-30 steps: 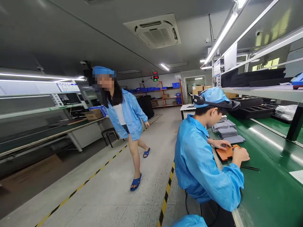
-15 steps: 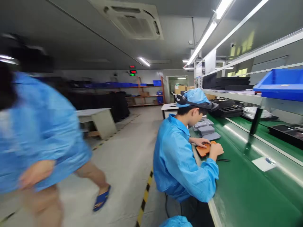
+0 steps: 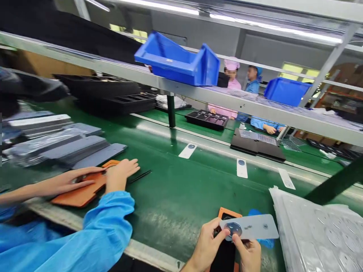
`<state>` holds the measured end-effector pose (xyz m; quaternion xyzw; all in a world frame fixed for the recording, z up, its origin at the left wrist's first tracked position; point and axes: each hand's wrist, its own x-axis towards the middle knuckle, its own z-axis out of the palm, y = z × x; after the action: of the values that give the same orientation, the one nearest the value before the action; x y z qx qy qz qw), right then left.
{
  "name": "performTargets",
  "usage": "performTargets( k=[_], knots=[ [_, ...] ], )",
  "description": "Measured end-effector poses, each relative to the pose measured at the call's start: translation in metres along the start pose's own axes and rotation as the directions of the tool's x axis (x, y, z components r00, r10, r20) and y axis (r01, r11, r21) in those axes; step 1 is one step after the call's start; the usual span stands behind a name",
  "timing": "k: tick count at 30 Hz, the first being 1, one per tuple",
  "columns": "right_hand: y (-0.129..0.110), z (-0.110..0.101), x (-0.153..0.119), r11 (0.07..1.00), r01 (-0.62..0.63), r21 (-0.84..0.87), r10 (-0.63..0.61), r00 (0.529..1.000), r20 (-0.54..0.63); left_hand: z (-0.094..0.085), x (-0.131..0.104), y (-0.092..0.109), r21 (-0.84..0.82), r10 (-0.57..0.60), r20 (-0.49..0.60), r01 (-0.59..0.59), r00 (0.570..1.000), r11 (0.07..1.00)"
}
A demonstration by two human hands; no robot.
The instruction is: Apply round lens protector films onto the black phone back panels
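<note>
A pale grey flat panel with a dark round part at its left end is held between my two hands near the bottom of the view. My left hand grips the panel's left end, thumb on the round part. My right hand pinches its lower edge, thumb beside the round part. Beneath the hands lies an orange and black fixture, partly hidden by them. A blue piece shows behind the panel.
At the left, a co-worker's hands rest on an orange fixture beside stacked grey panels. White panels lie across the green table. Clear plastic trays stand right. Blue bins sit on the shelf above.
The view has swung right and down to the table. My hands and the panel have come into view; the walking person and the aisle have left it.
</note>
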<state>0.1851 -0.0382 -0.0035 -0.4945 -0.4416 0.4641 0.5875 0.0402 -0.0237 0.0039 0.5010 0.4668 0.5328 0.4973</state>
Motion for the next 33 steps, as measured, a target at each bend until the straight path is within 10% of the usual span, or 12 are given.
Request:
performTargets(
  k=[6,16,25,33],
  knots=[
    [-0.001,0.006,0.045,0.996,-0.012,0.088,0.013,1.0,-0.009,0.004,0.039,0.015,-0.005,-0.023,0.127,0.024,0.992,1.0],
    [-0.062,-0.034,0.246,0.949,-0.067,-0.309,0.01,0.984,-0.18,-0.006,0.095,-0.024,0.565,0.075,0.352,-0.276,0.933,0.778],
    [-0.021,0.026,0.296,0.462,-0.355,-0.813,0.171,0.935,-0.311,-0.002,0.103,-0.027,0.634,-0.02,0.385,-0.249,0.923,0.732],
    [-0.066,0.032,0.282,0.328,-0.235,-0.915,0.146,0.97,-0.196,-0.009,0.115,-0.033,0.537,0.116,0.361,-0.308,0.925,0.786]
  ],
)
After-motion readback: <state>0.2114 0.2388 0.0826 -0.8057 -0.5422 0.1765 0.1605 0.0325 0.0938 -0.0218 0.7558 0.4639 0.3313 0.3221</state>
